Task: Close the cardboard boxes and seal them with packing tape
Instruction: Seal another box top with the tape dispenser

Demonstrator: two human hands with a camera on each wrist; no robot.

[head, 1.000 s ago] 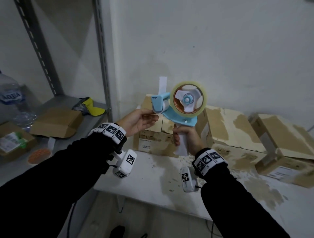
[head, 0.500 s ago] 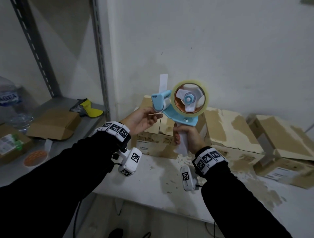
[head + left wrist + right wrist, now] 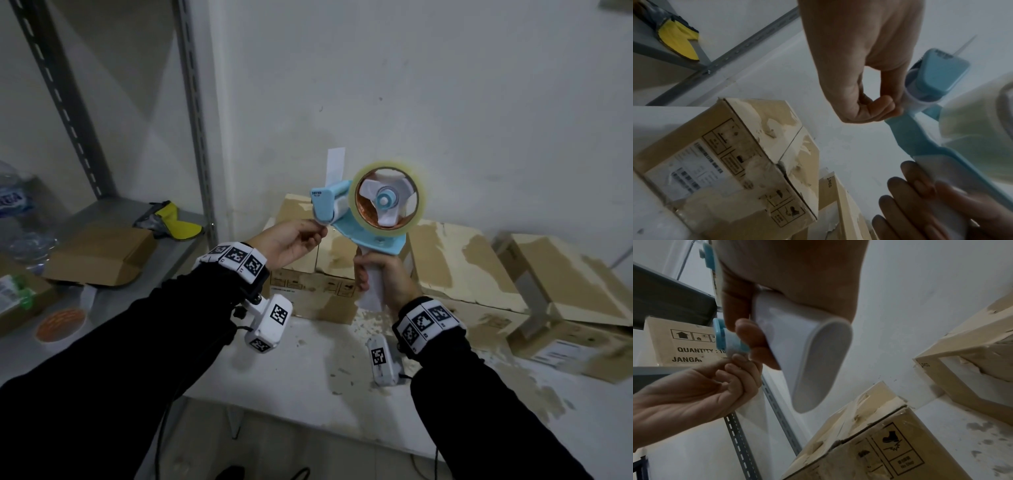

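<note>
The tape dispenser (image 3: 368,219) is held upright above the table (image 3: 308,387), handle down, roller end pointing left. The right hand (image 3: 385,279) grips its white handle; the left hand (image 3: 291,240) pinches the tape end at the roller. Closed cardboard boxes (image 3: 455,260) sit behind.

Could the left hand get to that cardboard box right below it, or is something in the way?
Probably yes. The cardboard box lies just beneath the left hand with open air between, but its fingers pinch at the tape dispenser and must let go first.
</note>
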